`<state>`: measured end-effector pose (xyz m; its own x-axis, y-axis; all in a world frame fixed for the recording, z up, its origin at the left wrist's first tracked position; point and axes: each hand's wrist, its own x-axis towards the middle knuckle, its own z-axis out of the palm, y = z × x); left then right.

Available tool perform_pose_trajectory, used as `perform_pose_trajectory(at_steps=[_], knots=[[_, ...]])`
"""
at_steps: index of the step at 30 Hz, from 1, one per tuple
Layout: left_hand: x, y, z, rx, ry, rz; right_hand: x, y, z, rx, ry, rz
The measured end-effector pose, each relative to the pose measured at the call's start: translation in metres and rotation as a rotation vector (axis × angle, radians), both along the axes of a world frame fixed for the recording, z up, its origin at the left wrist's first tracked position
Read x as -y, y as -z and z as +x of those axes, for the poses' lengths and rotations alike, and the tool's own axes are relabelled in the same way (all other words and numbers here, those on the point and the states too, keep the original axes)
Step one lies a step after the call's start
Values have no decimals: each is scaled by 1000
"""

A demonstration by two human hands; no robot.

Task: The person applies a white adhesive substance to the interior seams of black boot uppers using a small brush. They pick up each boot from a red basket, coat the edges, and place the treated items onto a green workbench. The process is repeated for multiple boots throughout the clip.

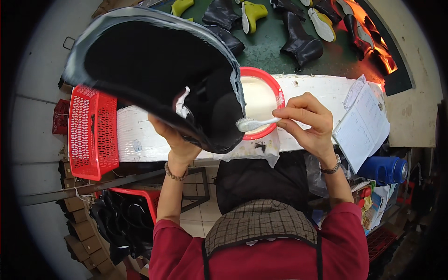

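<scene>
My left hand [175, 142] grips a large black boot upper [154, 60] from below and holds it up above the bench, its open bottom facing me. Wet-looking whitish glue coats the edge around that opening, and a torn white scrap shows inside. Pinched between the thumb and fingers of my right hand [310, 123] is a white toothbrush [259, 123]. Its bristles are at the coated right edge of the upper. Behind the brush, a red bowl [279, 88] of creamy white liquid stands on the bench, partly hidden by the upper.
Finished-looking black, yellow and red boots [301, 42] lie on a green surface [261, 51] beyond the white bench [317, 81]. A red perforated basket [93, 140] stands left, an open notebook [361, 123] right. Below are a blue jug [380, 169] and a red crate of black uppers [123, 214].
</scene>
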<state>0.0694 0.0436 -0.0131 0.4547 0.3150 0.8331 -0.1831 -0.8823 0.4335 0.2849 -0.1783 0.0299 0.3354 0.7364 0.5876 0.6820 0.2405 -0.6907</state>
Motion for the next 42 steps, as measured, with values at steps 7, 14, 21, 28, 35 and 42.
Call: perform_pose_trajectory(at_steps=[7, 14, 21, 28, 35, 42], knots=[[-9, 11, 2, 23, -164, 187, 9, -5, -25, -36, 18, 37], [-14, 18, 8, 21, -303, 264, 9, -18, -49, -104, -7, 44], [2, -24, -10, -90, -27, -200, -4, -9, -10, -77, 269, -265], [-16, 5, -122, -147, 543, -1242, -18, 27, 24, 620, 366, -445], [-21, 45, -117, -47, 1564, -1536, -14, 11, 32, -112, 170, -267], [-20, 60, -115, 8, 1863, -1581, -53, -16, 19, 72, -130, 44]])
